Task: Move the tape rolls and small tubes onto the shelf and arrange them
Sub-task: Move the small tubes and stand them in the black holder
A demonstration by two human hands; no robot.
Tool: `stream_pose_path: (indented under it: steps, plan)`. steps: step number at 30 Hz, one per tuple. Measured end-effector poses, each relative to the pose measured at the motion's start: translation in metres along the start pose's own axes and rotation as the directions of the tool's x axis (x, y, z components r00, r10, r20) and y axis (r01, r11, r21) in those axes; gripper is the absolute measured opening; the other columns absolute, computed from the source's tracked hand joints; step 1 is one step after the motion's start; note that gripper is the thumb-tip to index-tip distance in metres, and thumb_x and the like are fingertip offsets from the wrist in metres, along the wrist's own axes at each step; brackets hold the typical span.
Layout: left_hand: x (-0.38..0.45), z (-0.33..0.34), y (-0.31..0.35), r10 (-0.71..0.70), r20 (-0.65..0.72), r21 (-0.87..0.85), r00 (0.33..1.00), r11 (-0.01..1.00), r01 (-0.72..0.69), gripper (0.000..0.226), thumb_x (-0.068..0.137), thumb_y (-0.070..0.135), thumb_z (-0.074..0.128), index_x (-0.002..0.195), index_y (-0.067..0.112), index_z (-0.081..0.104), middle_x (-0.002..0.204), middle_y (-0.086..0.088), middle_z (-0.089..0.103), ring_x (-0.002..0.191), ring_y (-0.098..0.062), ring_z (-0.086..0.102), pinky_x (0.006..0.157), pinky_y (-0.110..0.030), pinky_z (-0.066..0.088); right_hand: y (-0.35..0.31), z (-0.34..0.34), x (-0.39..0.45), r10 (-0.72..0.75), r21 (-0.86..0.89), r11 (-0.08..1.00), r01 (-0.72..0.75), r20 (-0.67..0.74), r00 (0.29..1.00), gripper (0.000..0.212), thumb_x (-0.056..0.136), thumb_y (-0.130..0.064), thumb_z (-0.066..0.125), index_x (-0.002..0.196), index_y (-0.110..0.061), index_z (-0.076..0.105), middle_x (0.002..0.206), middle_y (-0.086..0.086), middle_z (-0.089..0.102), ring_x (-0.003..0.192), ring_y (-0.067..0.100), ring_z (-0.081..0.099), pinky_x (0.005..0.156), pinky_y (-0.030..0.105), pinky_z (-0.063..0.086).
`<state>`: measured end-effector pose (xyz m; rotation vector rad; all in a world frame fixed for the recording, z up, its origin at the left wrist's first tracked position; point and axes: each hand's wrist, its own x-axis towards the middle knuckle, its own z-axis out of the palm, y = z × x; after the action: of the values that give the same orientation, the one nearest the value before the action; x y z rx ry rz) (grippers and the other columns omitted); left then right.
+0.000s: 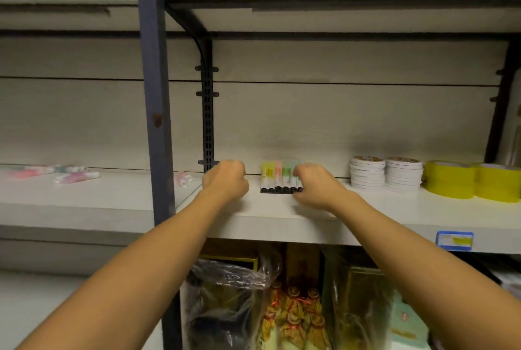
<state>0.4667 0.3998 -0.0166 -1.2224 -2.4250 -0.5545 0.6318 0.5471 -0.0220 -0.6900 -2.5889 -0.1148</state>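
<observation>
Shelf [282, 220]: small tubes, tape rolls.
Right hand [317, 187] fingers curled on row of tubes [277, 177]; left hand [225, 182] clenched, contents unclear. 2 yellow tape rolls [473, 182] far right.

Two bare forearms in view, no sleeves visible up to frame edge. Left hand [225, 180] and right hand [317, 186] bare: no gloves, rings, watch or wristband seen.

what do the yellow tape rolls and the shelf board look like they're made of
Yellow tape rolls: likely plastic film, judging by the glossy, slightly see-through sheen. Shelf board: probably laminated wood or particleboard; matte pale surface with faint grain and a thick square edge.
</observation>
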Motion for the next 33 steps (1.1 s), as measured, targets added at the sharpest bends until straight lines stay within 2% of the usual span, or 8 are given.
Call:
stream_pose_path:
  steps: [2,6,9,13,17,19,23,33]
  plan:
    - [-0.016,-0.006,-0.001,-0.006,-0.003,0.033,1.000,0.999,0.006,0.026,0.086,0.007,0.052,0.105,0.013,0.069,0.106,-0.006,0.067,0.096,-0.031,0.064,0.073,-0.035,0.048,0.004,-0.008,-0.011,-0.003,-0.025,1.000,0.004,0.033,0.999,0.032,0.078,-0.014,0.061,0.110,-0.010,0.058,0.105,0.009,0.060,0.093,0.027,0.058,0.081,0.044,0.056]
    - [-0.043,-0.022,-0.011,0.005,-0.034,0.039,0.999,0.999,-0.003,0.026,0.087,0.011,0.055,0.109,0.014,0.069,0.106,-0.005,0.067,0.090,-0.027,0.064,0.078,-0.041,0.059,0.001,-0.018,-0.024,-0.038,-0.027,0.999,0.040,0.054,0.998,0.033,0.075,-0.012,0.060,0.108,-0.009,0.060,0.100,0.008,0.061,0.088,0.026,0.061,0.078,0.045,0.058]
    - [-0.066,-0.039,-0.022,-0.022,-0.049,0.050,0.999,0.998,0.025,0.031,0.090,0.017,0.056,0.120,0.022,0.066,0.111,0.000,0.066,0.093,-0.022,0.063,0.080,-0.040,0.059,-0.016,-0.020,-0.028,-0.119,-0.010,0.993,0.120,0.056,0.991,0.037,0.074,-0.014,0.059,0.111,-0.008,0.059,0.103,0.010,0.064,0.090,0.029,0.063,0.078,0.046,0.058]
    - [-0.097,-0.060,-0.043,-0.100,-0.080,0.056,0.992,0.993,0.105,0.030,0.091,0.021,0.060,0.121,0.023,0.066,0.112,0.002,0.067,0.096,-0.019,0.063,0.085,-0.040,0.059,-0.053,-0.018,-0.029,-0.242,0.048,0.970,0.240,0.037,0.970,0.034,0.080,-0.019,0.065,0.113,-0.011,0.061,0.106,0.008,0.063,0.093,0.026,0.061,0.079,0.041,0.056]
    - [-0.131,-0.085,-0.071,-0.145,-0.133,0.060,0.981,0.986,0.154,0.021,0.092,0.021,0.061,0.112,0.020,0.067,0.104,0.001,0.067,0.090,-0.015,0.061,0.074,-0.031,0.054,-0.103,-0.017,-0.026,-0.350,0.147,0.927,0.346,0.003,0.937,0.042,0.083,-0.021,0.066,0.124,-0.014,0.058,0.112,0.006,0.062,0.097,0.024,0.060,0.082,0.037,0.056]
    - [-0.144,-0.099,-0.087,-0.188,-0.150,0.093,0.971,0.975,0.203,0.023,0.091,0.022,0.059,0.112,0.020,0.068,0.104,0.001,0.068,0.089,-0.016,0.061,0.071,-0.031,0.052,-0.130,-0.018,-0.025,-0.400,0.202,0.896,0.395,-0.016,0.916,0.043,0.083,-0.021,0.067,0.126,-0.016,0.058,0.114,0.006,0.063,0.098,0.024,0.061,0.084,0.037,0.057]
    - [-0.166,-0.122,-0.122,-0.271,-0.149,0.148,0.951,0.945,0.292,0.029,0.089,0.021,0.057,0.116,0.020,0.068,0.109,0.002,0.068,0.094,-0.018,0.062,0.077,-0.033,0.052,-0.181,-0.020,-0.024,-0.488,0.285,0.831,0.477,-0.036,0.872,0.042,0.085,-0.020,0.066,0.126,-0.017,0.057,0.113,0.004,0.062,0.097,0.023,0.062,0.084,0.040,0.058]
    - [-0.197,-0.141,-0.204,-0.366,-0.077,0.246,0.928,0.895,0.373,0.036,0.089,0.021,0.055,0.124,0.020,0.065,0.119,-0.002,0.066,0.102,-0.021,0.063,0.086,-0.038,0.056,-0.270,-0.010,-0.019,-0.642,0.192,0.738,0.647,-0.093,0.761,0.039,0.087,-0.017,0.062,0.125,-0.010,0.057,0.122,0.009,0.058,0.108,0.028,0.058,0.089,0.042,0.054]
